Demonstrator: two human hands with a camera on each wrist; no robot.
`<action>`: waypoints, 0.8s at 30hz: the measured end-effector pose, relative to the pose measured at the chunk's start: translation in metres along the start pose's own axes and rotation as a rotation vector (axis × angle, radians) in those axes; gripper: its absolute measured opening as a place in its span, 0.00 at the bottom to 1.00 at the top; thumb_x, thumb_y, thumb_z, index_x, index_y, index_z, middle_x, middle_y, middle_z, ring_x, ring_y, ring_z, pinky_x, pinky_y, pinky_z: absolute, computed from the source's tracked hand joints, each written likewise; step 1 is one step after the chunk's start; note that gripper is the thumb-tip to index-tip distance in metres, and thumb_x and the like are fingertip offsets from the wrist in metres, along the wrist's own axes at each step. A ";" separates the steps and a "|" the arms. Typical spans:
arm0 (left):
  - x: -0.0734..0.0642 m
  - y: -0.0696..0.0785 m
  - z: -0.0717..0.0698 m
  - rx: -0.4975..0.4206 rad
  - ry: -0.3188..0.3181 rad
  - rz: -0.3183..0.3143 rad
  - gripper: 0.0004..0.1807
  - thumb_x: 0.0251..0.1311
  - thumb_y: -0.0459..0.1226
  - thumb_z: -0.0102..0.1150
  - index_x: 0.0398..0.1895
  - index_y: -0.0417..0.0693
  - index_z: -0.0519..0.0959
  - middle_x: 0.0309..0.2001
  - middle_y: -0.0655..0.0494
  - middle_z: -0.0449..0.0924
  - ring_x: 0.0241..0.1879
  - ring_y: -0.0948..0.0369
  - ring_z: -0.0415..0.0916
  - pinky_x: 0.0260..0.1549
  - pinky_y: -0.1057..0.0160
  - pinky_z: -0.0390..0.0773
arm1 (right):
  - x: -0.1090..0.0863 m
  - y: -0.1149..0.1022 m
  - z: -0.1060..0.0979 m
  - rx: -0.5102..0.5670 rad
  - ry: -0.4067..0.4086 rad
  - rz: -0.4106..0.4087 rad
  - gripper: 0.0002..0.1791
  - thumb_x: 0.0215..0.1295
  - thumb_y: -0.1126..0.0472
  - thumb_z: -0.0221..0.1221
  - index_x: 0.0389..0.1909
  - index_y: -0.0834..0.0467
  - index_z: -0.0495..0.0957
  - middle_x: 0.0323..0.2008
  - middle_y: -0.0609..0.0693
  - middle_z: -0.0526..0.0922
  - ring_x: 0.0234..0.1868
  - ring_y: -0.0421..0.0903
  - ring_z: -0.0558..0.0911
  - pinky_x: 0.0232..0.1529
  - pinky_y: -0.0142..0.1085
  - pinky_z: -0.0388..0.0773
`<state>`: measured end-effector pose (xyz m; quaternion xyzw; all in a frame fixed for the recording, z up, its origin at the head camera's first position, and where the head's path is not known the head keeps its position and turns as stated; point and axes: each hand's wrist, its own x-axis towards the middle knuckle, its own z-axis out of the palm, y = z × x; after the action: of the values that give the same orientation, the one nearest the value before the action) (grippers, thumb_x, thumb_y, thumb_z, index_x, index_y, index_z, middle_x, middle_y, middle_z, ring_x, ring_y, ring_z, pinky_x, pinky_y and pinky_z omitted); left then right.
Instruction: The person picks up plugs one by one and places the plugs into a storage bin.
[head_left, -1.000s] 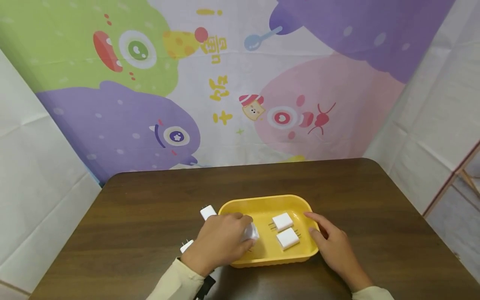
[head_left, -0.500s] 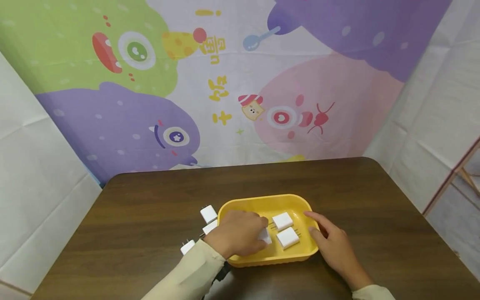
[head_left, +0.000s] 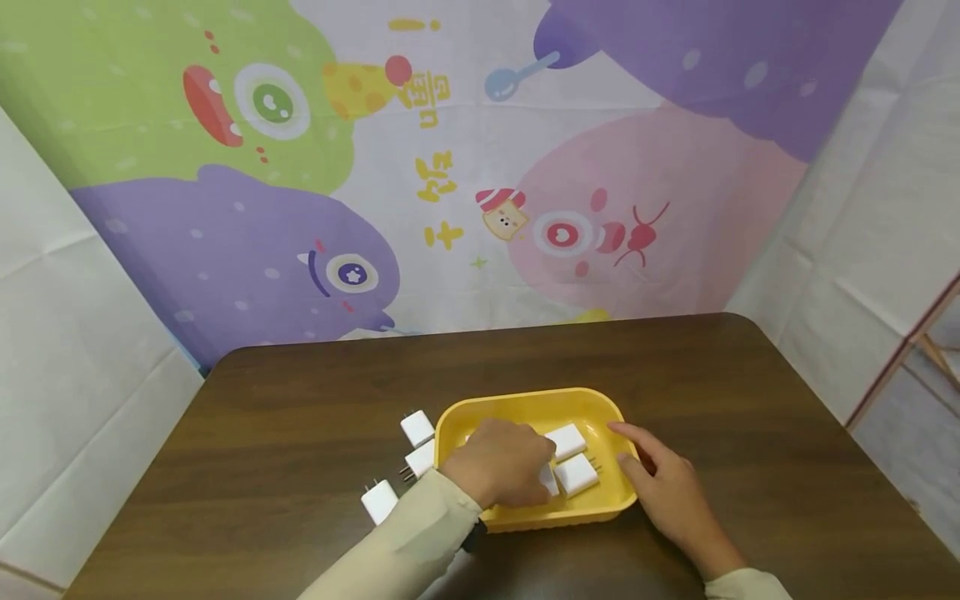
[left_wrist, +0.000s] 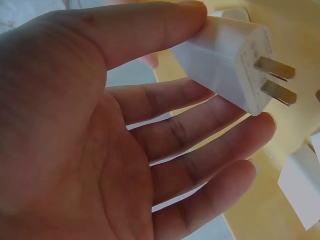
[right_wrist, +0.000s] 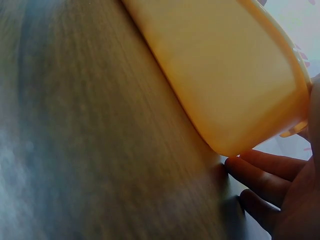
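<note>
In the head view my left hand (head_left: 501, 463) reaches into a yellow plastic tray (head_left: 540, 522). Its thumb and fingers pinch a white plug-in charger (left_wrist: 215, 57), whose two flat metal prongs point away from the palm in the left wrist view. Right beside this charger, two more white chargers, one farther back (head_left: 567, 439) and one nearer (head_left: 577, 477), lie in the tray. My right hand (head_left: 667, 492) holds the tray's right end, thumb and index finger at the rim. In the right wrist view other fingertips (right_wrist: 235, 167) rest low by the tray's outer wall.
Left of the tray, three white chargers lie on the brown wooden table (head_left: 300, 417): one at the back (head_left: 417, 428), one against the tray (head_left: 422, 460), one nearer the front (head_left: 380, 500). A cartoon-printed cloth (head_left: 450, 292) hangs behind the table.
My left hand has moved right inside the tray with the charger, up to the two chargers lying there. Chargers on the table left of the tray have come into fuller view. The right hand stays put.
</note>
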<state>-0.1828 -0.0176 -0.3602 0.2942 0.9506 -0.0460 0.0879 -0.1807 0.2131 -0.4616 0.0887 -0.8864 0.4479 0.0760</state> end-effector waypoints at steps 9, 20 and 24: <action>0.006 0.007 0.002 0.004 -0.045 -0.022 0.11 0.55 0.47 0.67 0.27 0.56 0.75 0.22 0.62 0.72 0.20 0.63 0.67 0.24 0.59 0.69 | -0.001 -0.002 -0.001 0.012 0.000 0.007 0.19 0.72 0.59 0.58 0.62 0.47 0.79 0.56 0.52 0.82 0.44 0.44 0.79 0.43 0.36 0.76; 0.005 0.003 0.002 -0.001 -0.060 -0.024 0.09 0.57 0.46 0.65 0.28 0.56 0.74 0.19 0.62 0.66 0.19 0.63 0.63 0.22 0.60 0.67 | 0.000 -0.002 0.000 0.005 -0.005 0.015 0.19 0.72 0.59 0.58 0.62 0.46 0.78 0.59 0.52 0.80 0.50 0.45 0.79 0.48 0.41 0.77; 0.002 -0.001 0.002 -0.014 -0.047 -0.022 0.09 0.58 0.48 0.63 0.29 0.57 0.75 0.18 0.62 0.66 0.19 0.63 0.64 0.22 0.60 0.66 | -0.001 -0.001 0.000 -0.005 -0.003 0.013 0.19 0.72 0.59 0.58 0.62 0.46 0.78 0.59 0.52 0.80 0.51 0.46 0.79 0.49 0.45 0.77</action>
<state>-0.1844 -0.0173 -0.3627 0.2817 0.9518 -0.0472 0.1118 -0.1795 0.2124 -0.4609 0.0835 -0.8883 0.4459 0.0719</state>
